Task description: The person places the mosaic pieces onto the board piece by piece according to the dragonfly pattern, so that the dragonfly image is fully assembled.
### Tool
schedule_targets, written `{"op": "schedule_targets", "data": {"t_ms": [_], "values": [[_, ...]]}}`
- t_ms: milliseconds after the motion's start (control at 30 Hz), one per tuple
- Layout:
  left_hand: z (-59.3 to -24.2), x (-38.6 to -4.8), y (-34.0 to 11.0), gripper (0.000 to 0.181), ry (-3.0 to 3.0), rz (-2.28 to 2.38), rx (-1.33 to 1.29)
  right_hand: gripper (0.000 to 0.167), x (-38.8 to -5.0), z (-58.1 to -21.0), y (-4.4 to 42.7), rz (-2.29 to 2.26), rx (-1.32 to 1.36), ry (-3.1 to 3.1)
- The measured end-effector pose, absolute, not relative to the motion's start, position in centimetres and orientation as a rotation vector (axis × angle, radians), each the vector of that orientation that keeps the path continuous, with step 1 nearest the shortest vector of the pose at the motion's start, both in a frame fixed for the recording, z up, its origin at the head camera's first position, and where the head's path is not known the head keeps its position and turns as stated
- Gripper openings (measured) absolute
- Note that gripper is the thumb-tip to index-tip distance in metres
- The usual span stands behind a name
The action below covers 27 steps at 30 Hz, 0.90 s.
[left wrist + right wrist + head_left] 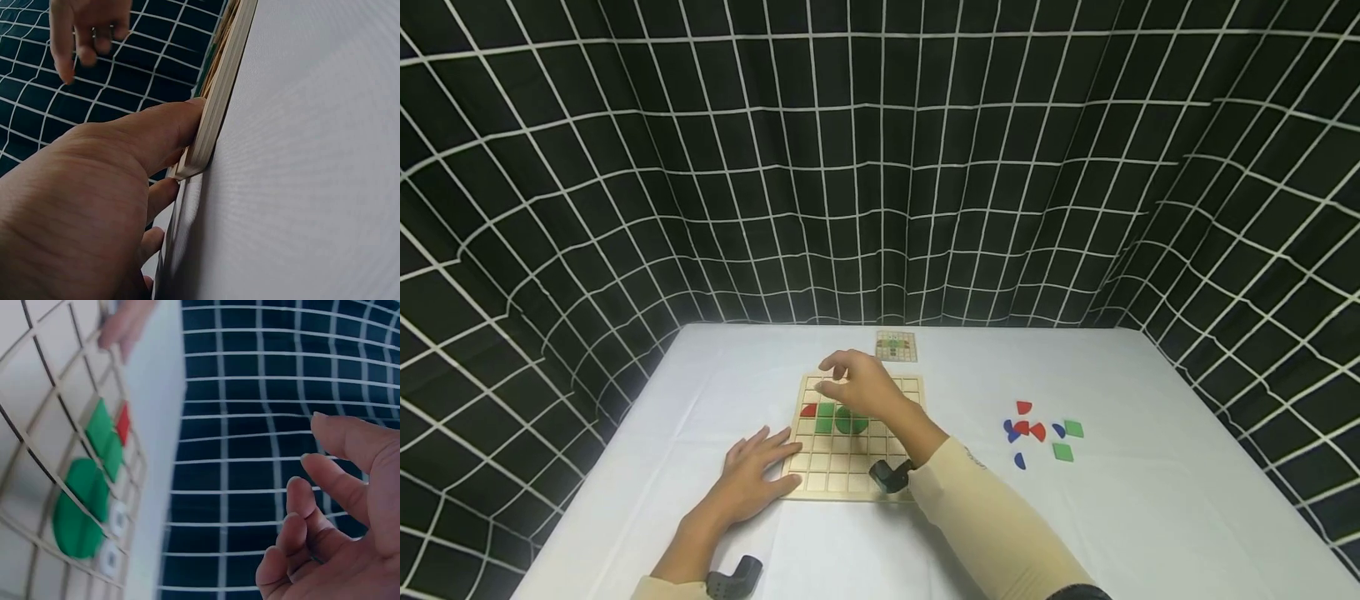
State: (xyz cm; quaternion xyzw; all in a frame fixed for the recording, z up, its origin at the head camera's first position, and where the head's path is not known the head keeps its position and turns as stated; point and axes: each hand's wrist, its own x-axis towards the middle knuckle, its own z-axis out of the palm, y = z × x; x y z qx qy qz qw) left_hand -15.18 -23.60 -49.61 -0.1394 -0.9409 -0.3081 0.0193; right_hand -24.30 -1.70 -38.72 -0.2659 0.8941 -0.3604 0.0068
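Note:
A wooden grid board [850, 463] lies on the white table. Set in its cells are a red piece [808, 410], green square pieces [824, 418] and a green round shape [852, 422]. In the right wrist view, white pieces [117, 517] with dark ring marks sit beside the green round shape [80, 509]. My left hand [752, 479] rests at the board's left edge, fingers spread, the thumb touching the rim. Above the far part of the board hovers my right hand [863, 386]. Its thumb and fingers are loosely bent and apart, with nothing between them.
Right of the board lie loose pieces: red quarter-rounds [1024, 407], blue half-rounds [1019, 461] and green squares [1063, 452]. A small patterned card [897, 346] lies behind the board. Black cloth with a white grid [880, 167] surrounds the table's back and sides.

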Motion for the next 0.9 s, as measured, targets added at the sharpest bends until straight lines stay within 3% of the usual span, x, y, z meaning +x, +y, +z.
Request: {"op": "schedule_targets", "data": {"t_ms": [333,900], "values": [[-49.7,-15.2,-23.8,0.051,-2.904,-0.932,-0.417,0.026,-21.7,-36.3,2.7,-1.297,-0.993,2.855],[-49.9,-15.1,-23.6,0.052,-2.897,-0.941,-0.405,0.028,-19.1,-35.7,11.3,-1.462,-1.060,3.002]]}}
